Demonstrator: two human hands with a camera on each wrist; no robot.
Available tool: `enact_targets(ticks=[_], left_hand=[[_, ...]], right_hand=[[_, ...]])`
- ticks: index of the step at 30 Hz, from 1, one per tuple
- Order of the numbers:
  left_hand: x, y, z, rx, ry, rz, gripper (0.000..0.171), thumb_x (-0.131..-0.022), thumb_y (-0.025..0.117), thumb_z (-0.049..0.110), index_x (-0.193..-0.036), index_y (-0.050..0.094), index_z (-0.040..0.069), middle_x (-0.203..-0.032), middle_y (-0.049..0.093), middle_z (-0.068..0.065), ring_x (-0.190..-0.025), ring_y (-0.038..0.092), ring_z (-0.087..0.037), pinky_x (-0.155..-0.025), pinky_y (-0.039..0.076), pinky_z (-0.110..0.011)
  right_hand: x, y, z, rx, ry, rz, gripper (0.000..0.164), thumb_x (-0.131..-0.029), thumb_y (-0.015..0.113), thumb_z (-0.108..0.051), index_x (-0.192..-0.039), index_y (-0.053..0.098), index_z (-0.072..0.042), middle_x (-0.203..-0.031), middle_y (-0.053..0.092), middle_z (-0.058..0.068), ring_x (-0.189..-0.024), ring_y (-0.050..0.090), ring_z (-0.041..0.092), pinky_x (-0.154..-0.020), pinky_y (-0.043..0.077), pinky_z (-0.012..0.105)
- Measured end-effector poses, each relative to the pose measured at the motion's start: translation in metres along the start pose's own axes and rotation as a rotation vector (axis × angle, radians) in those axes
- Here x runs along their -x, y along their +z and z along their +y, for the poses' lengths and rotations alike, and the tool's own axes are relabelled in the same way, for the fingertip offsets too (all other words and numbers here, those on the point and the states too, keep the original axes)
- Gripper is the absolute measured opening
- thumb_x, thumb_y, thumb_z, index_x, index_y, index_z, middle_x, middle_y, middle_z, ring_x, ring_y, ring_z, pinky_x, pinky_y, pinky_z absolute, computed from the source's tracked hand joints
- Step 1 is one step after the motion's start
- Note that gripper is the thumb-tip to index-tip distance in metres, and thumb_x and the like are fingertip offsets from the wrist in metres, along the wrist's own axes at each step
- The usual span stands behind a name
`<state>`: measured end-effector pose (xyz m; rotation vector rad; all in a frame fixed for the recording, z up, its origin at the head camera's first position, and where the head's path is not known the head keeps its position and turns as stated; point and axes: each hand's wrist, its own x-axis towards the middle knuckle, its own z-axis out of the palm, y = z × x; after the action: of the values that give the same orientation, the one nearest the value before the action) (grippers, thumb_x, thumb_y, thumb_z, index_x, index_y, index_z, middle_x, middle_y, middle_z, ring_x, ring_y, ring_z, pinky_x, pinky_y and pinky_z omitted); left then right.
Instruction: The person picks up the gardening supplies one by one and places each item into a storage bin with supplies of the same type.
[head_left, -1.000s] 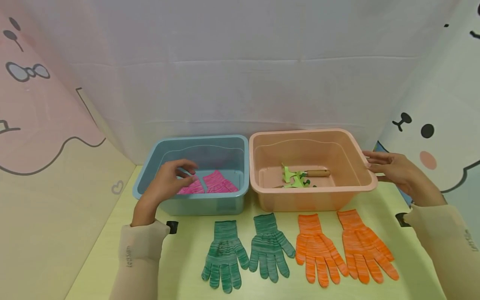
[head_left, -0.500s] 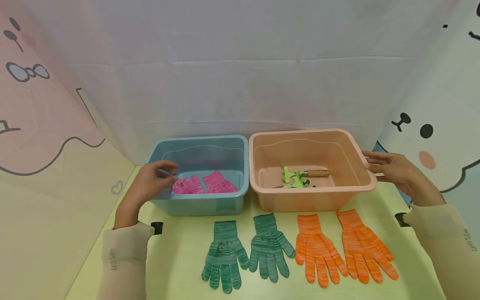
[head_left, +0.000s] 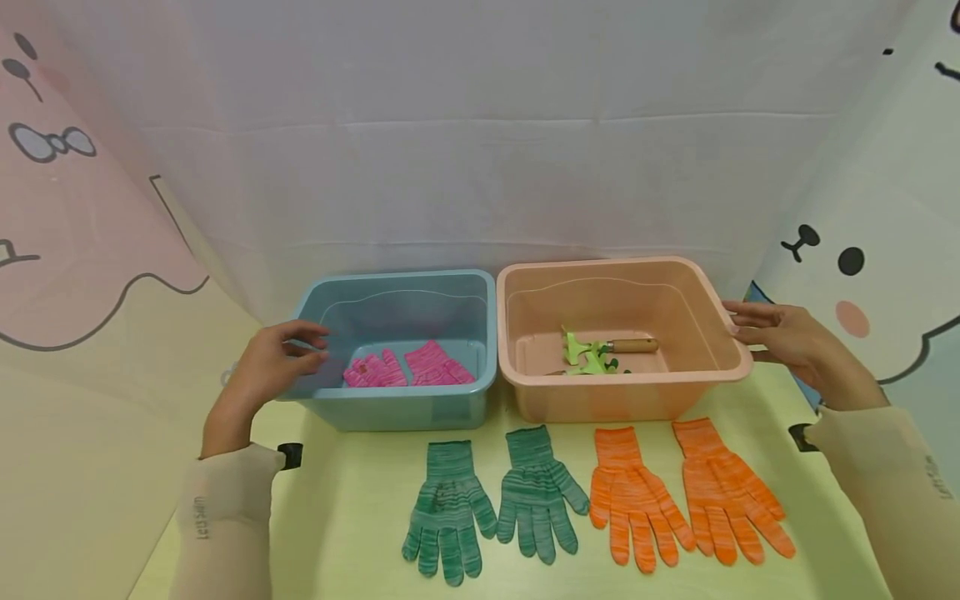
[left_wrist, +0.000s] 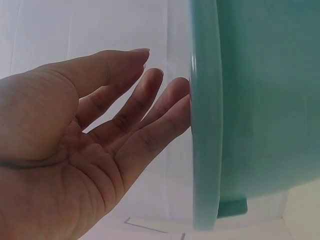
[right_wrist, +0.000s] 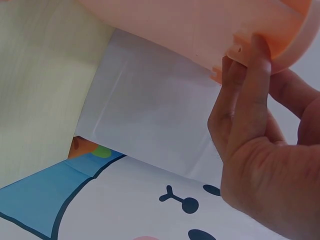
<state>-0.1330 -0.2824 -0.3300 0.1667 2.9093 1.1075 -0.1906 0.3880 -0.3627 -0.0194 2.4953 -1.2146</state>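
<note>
Both forearms (head_left: pixel 228 500) extend forward, left hand (head_left: pixel 262 362) loosely curved, right hand (head_left: pixel 798 343) gripping with bent fingers (right_wrist: pixel 252 95), palm turned inward

The blue tub (head_left: pixel 412 412) (teal in the left wrist view) and the peach tub (head_left: pixel 600 404) were plain. The magenta-pink gloves (head_left: pixel 437 367), green gloves (head_left: pixel 450 492) and orange gloves (head_left: pixel 637 492) were each marled with streaks of lighter and darker tone. The hand tools (head_left: pixel 575 348) were lime green, with a brown handle (head_left: pixel 632 345). The surface (head_left: pixel 360 500) was pale yellow-green; the sleeves (head_left: pixel 225 508), cream with darker lettering. The left backdrop (head_left: pixel 75 208) bore dark outlines on pink and cream; the right backdrop (head_left: pixel 885 275), black marks and a pink spot on white.
</note>
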Motion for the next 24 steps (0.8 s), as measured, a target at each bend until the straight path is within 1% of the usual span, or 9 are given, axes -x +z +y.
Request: enact_targets(ticks=[2,5,7,10,13,15,18,21,24], left_hand=[[0.000,-0.003,-0.003,0.002,0.000,0.004,0.037,-0.101,0.067,0.003,-0.137,0.064,-0.004,-0.125,0.068,-0.025,-0.114,0.070,-0.044,-0.076,0.057,-0.023],[0.000,-0.007,-0.009,0.001,-0.001,0.008,0.038,-0.100,0.067,0.002,-0.138,0.063,-0.005,-0.124,0.069,-0.025,-0.113,0.070,-0.043,-0.074,0.056,-0.020],[0.000,-0.009,-0.012,-0.002,-0.006,0.013,0.039,-0.100,0.068,0.003,-0.138,0.063,-0.005,-0.124,0.070,-0.025,-0.110,0.072,-0.037,-0.073,0.057,-0.021],[0.000,-0.014,-0.016,-0.005,-0.022,0.019,0.040,-0.100,0.068,0.004,-0.138,0.063,-0.005,-0.125,0.069,-0.025,-0.100,0.073,-0.015,-0.074,0.058,-0.022],[0.000,-0.018,-0.019,-0.006,-0.039,0.024,0.040,-0.101,0.068,0.005,-0.139,0.062,-0.005,-0.126,0.068,-0.025,-0.093,0.064,0.006,-0.074,0.059,-0.022],[0.000,-0.022,-0.021,-0.007,-0.041,0.028,0.040,-0.101,0.068,0.004,-0.139,0.062,-0.006,-0.126,0.068,-0.026,-0.091,0.061,0.010,-0.074,0.058,-0.021],[0.001,-0.026,-0.023,-0.020,-0.040,0.044,0.041,-0.100,0.068,0.004,-0.139,0.062,-0.006,-0.127,0.068,-0.027,-0.095,0.065,0.003,-0.073,0.057,-0.018],[0.001,-0.029,-0.026,-0.039,-0.053,0.057,0.041,-0.101,0.069,0.007,-0.139,0.061,-0.006,-0.127,0.068,-0.027,-0.104,0.072,-0.019,-0.072,0.055,-0.017],[0.002,-0.032,-0.030,-0.052,-0.071,0.065,0.043,-0.102,0.069,0.011,-0.141,0.060,-0.006,-0.127,0.067,-0.028,-0.113,0.070,-0.042,-0.072,0.053,-0.015]], right_hand=[[0.000,0.000,0.000,-0.002,0.000,-0.001,0.066,-0.115,0.047,-0.025,-0.168,0.015,-0.003,-0.166,0.026,0.035,-0.118,0.054,0.006,-0.084,0.058,0.015],[0.000,0.000,0.001,-0.006,0.000,-0.001,0.067,-0.115,0.048,-0.026,-0.168,0.015,-0.003,-0.166,0.026,0.035,-0.109,0.049,-0.007,-0.084,0.058,0.015],[0.000,0.000,0.001,-0.007,-0.001,-0.001,0.067,-0.115,0.047,-0.026,-0.168,0.016,-0.002,-0.165,0.026,0.036,-0.108,0.049,-0.007,-0.084,0.058,0.015],[0.000,0.000,0.001,-0.005,-0.002,0.000,0.066,-0.115,0.047,-0.025,-0.168,0.016,-0.003,-0.165,0.027,0.036,-0.111,0.051,-0.004,-0.084,0.058,0.015],[0.000,0.000,0.000,-0.003,-0.003,0.001,0.066,-0.115,0.047,-0.025,-0.168,0.016,-0.003,-0.165,0.027,0.036,-0.115,0.053,0.001,-0.085,0.058,0.017],[0.000,0.000,-0.001,-0.003,-0.003,0.001,0.066,-0.115,0.047,-0.025,-0.168,0.016,-0.003,-0.165,0.027,0.036,-0.115,0.052,0.000,-0.086,0.059,0.017],[0.001,0.000,-0.001,-0.012,-0.002,0.000,0.066,-0.115,0.047,-0.025,-0.168,0.016,-0.003,-0.165,0.027,0.035,-0.105,0.052,-0.010,-0.085,0.059,0.017],[0.001,0.001,-0.002,-0.032,-0.004,-0.003,0.066,-0.115,0.047,-0.023,-0.168,0.015,-0.002,-0.165,0.026,0.036,-0.095,0.049,-0.020,-0.085,0.059,0.016],[0.002,0.001,-0.002,-0.042,-0.007,-0.003,0.065,-0.115,0.047,-0.022,-0.168,0.015,-0.002,-0.165,0.026,0.036,-0.093,0.049,-0.023,-0.085,0.059,0.016]])
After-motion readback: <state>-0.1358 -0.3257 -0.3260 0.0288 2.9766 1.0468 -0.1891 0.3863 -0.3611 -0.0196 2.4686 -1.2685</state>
